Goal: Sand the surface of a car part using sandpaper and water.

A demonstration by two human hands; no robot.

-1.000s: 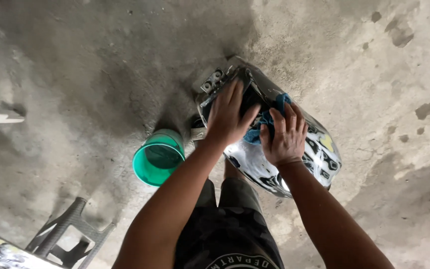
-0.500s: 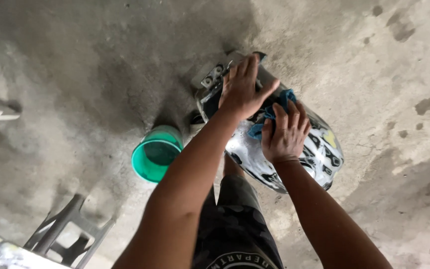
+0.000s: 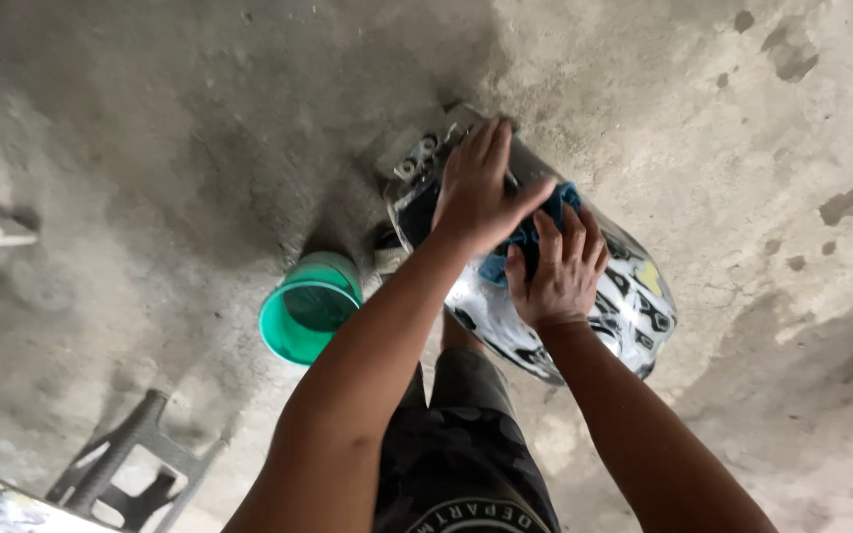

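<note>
Glossy motorcycle body panel (image 3: 634,306) on the concrete floor (image 3: 150,148), black-white graphics, looks stiff, light, probably slick when wet. Left hand (image 3: 476,192) flat on its top end, steadying. Right hand (image 3: 557,271) presses a blue cloth (image 3: 525,237) onto it. Green bucket (image 3: 308,308) just beside.

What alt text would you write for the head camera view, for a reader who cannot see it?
Seen from above, the left hand steadies a glossy patterned panel while the right hand presses a blue cloth on it. A green bucket stands beside it on the concrete floor.
</note>
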